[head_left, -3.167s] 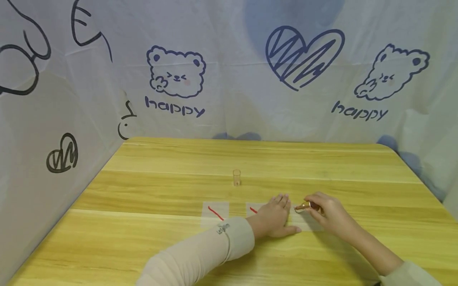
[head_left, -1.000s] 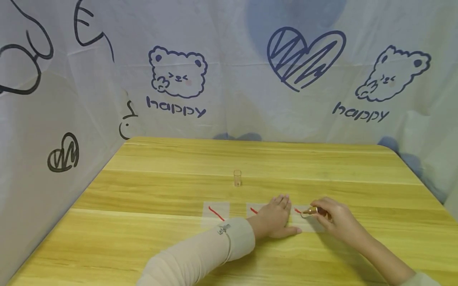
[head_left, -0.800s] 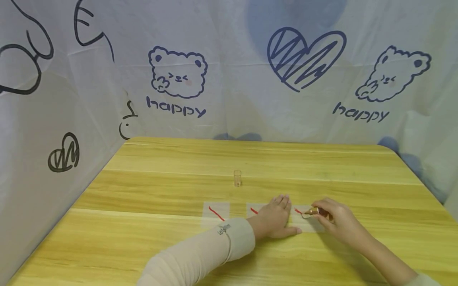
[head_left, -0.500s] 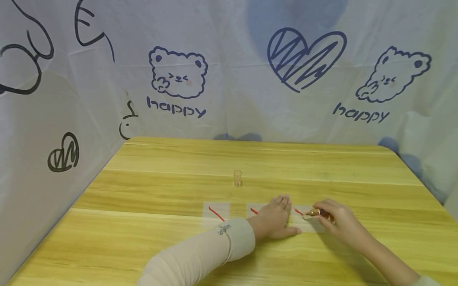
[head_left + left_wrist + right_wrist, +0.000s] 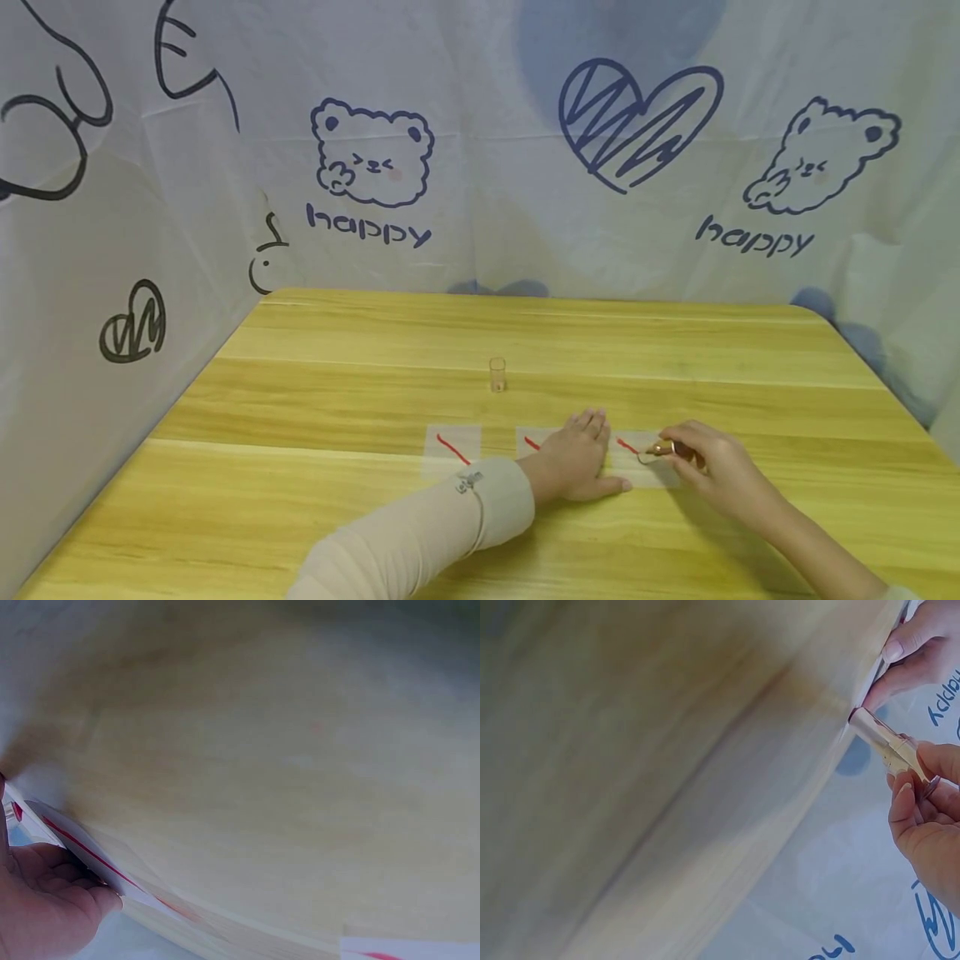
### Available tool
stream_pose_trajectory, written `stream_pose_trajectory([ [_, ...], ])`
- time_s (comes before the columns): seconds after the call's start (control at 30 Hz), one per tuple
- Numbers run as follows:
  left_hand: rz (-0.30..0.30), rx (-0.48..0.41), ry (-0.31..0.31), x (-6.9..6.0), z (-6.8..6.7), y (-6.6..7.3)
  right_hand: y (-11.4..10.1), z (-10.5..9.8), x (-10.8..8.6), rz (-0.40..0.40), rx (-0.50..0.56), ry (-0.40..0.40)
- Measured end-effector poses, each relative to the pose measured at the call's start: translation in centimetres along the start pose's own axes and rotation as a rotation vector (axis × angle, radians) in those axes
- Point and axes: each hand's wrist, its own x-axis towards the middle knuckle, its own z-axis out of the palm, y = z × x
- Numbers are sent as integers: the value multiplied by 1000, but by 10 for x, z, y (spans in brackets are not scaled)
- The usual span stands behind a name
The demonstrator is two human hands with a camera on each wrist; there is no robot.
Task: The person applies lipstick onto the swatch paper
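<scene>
In the head view my right hand (image 5: 720, 467) pinches a lipstick (image 5: 663, 448) with a gold-coloured body. Its tip meets the right-hand white paper (image 5: 649, 477) at the end of a short red stroke (image 5: 626, 444). My left hand (image 5: 576, 458) rests flat with thumb spread, touching this sheet's left side and covering most of the middle paper (image 5: 522, 431). The right wrist view shows thumb and fingers around the lipstick (image 5: 885, 739), tilted against the surface. A left paper (image 5: 467, 437) bears a longer red diagonal line, partly behind the left sleeve.
A small clear cap (image 5: 497, 375) stands upright on the wooden table (image 5: 360, 342), beyond the papers. White cloth (image 5: 480, 167) with drawn bears and hearts hangs behind and to the left. The left sleeve (image 5: 420, 517) crosses the front of the table.
My right hand has moved the lipstick slightly right and toward me across the right paper. A red stroke has appeared and lengthened behind the tip. The left hand keeps its place.
</scene>
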Motion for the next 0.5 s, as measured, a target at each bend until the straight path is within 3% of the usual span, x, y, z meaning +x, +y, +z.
stream_pose_trajectory([
  [0.5, 0, -16, -3, 0, 0, 0, 2, -3, -3, -7, 1, 9],
])
